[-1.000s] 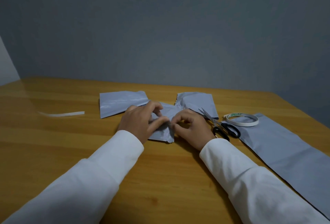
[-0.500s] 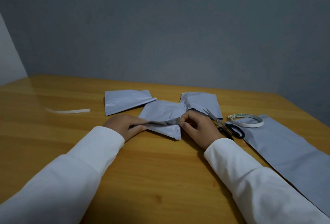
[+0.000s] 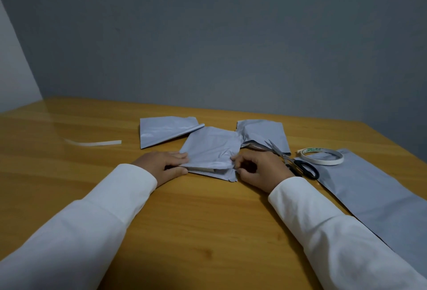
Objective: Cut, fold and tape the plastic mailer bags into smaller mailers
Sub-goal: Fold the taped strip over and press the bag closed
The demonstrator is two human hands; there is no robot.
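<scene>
In the head view, the left hand (image 3: pixel 161 167) is pinching the left edge of the folded grey mailer piece (image 3: pixel 211 151), and the right hand (image 3: pixel 258 169) is pinching its right edge. The piece is lying on the wooden table (image 3: pixel 196 220), just left of the scissors (image 3: pixel 293 162), with the tape roll (image 3: pixel 321 156) right of the scissors.

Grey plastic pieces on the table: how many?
4: one between both hands, one behind the left hand, one behind the right hand, one long sheet far right. Overlaps may hide more.
</scene>
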